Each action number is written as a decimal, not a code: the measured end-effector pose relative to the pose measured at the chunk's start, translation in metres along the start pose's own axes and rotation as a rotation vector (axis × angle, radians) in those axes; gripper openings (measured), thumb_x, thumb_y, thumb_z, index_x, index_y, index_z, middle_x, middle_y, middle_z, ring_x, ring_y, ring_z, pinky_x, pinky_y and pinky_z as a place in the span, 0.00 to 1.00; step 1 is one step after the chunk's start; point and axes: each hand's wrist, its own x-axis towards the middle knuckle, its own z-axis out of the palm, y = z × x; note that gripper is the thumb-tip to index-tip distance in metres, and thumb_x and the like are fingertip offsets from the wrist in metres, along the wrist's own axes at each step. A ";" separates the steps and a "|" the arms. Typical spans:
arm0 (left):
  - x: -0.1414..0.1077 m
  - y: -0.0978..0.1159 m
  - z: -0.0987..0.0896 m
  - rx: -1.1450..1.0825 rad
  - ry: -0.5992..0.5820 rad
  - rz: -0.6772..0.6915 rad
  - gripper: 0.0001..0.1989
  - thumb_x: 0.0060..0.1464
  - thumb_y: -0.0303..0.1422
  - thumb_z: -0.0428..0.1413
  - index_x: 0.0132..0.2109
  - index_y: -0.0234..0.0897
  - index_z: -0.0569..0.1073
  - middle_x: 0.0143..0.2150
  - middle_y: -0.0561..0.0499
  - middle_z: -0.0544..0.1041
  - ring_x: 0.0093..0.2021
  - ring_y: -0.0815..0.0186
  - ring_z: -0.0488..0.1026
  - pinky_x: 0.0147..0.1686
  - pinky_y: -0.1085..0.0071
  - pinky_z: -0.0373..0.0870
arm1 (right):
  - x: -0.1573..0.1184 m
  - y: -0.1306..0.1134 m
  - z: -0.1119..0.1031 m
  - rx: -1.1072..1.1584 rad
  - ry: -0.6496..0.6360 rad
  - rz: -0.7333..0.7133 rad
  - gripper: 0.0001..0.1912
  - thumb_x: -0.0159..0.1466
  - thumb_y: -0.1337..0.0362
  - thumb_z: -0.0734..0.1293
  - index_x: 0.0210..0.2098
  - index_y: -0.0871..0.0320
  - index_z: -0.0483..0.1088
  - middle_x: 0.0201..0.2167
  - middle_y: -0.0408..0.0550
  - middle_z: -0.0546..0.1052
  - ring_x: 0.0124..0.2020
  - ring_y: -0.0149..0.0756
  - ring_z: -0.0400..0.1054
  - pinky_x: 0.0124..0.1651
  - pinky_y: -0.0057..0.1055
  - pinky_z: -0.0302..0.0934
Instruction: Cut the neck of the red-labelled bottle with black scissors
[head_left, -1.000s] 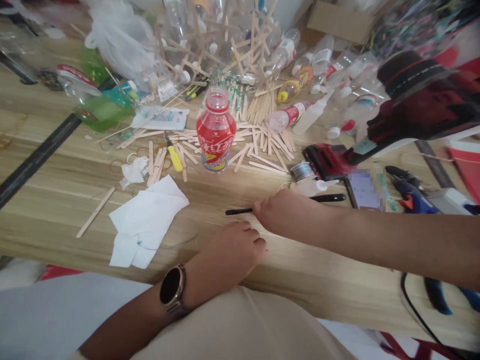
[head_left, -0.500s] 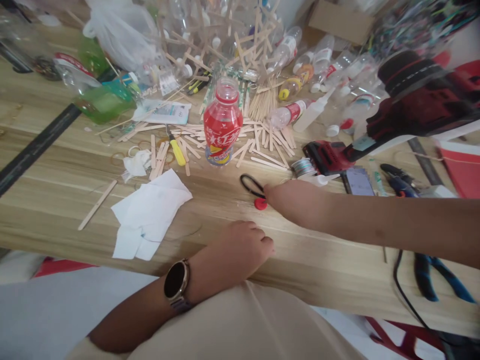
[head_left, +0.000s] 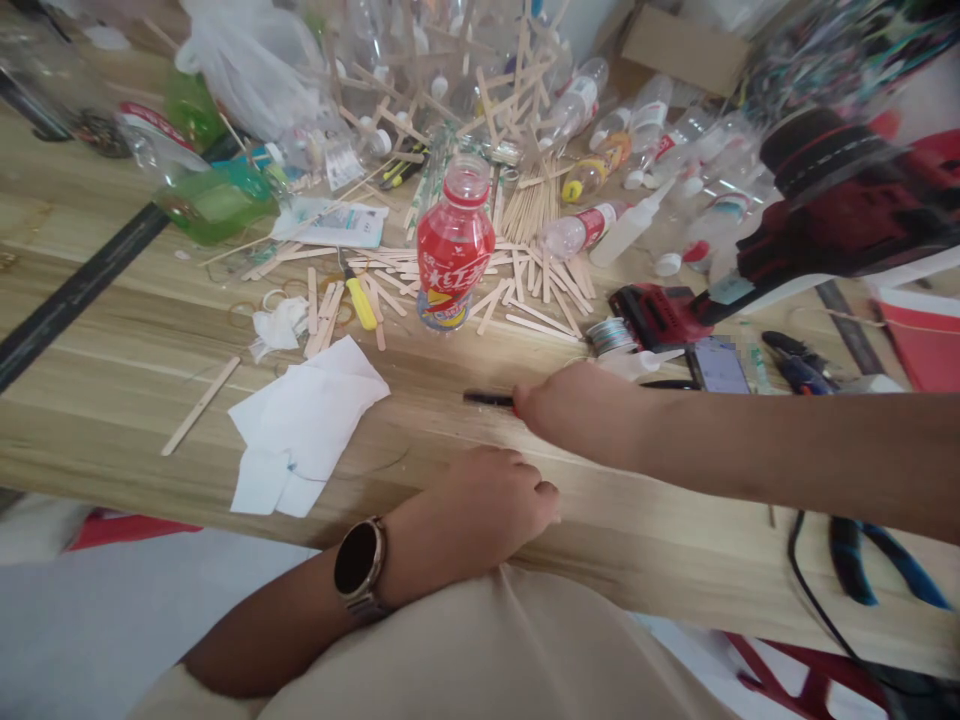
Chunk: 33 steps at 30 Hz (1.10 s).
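My right hand (head_left: 562, 400) is closed around what looks like a pair of scissors (head_left: 487, 398). A dark, narrow end points left out of the fingers, and a black part shows behind the wrist. Just a sliver of the red bottle cap (head_left: 516, 406) is visible by the fingertips; the rest is hidden. My left hand (head_left: 487, 505), with a watch (head_left: 358, 558) on its wrist, rests curled at the table's near edge, and I see nothing in it. An uncapped bottle with a red label (head_left: 454, 245) stands upright beyond both hands.
Loose wooden sticks (head_left: 540, 285) and many plastic bottles (head_left: 581, 235) crowd the back. A white paper sheet (head_left: 311, 410) and a yellow-handled tool (head_left: 361, 302) lie left. A red power tool (head_left: 660, 312), a phone (head_left: 718, 365) and blue-handled pliers (head_left: 847, 560) are on the right.
The black loop that stuck out left of my right hand is gone; a straight dark end points left there instead. The red cap is now mostly covered. My left hand has barely moved.
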 end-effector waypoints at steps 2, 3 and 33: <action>0.000 0.000 0.001 0.001 0.003 0.009 0.08 0.63 0.33 0.52 0.35 0.36 0.71 0.32 0.50 0.77 0.34 0.64 0.73 0.34 0.67 0.67 | 0.001 0.001 0.002 -0.035 -0.029 -0.056 0.13 0.62 0.79 0.63 0.43 0.64 0.74 0.32 0.56 0.80 0.36 0.47 0.76 0.31 0.32 0.59; -0.001 0.000 0.001 0.000 0.008 0.011 0.08 0.63 0.33 0.52 0.35 0.36 0.71 0.32 0.50 0.77 0.34 0.63 0.73 0.33 0.66 0.67 | 0.001 0.003 0.002 -0.049 -0.046 -0.063 0.13 0.62 0.78 0.63 0.45 0.65 0.73 0.33 0.57 0.80 0.37 0.48 0.76 0.31 0.32 0.60; -0.004 -0.004 -0.026 -0.066 -0.115 -0.471 0.12 0.66 0.35 0.46 0.39 0.36 0.72 0.35 0.48 0.79 0.35 0.62 0.76 0.31 0.68 0.67 | -0.005 0.028 0.039 0.488 0.138 0.275 0.10 0.69 0.63 0.60 0.36 0.62 0.69 0.29 0.52 0.78 0.30 0.38 0.72 0.28 0.27 0.55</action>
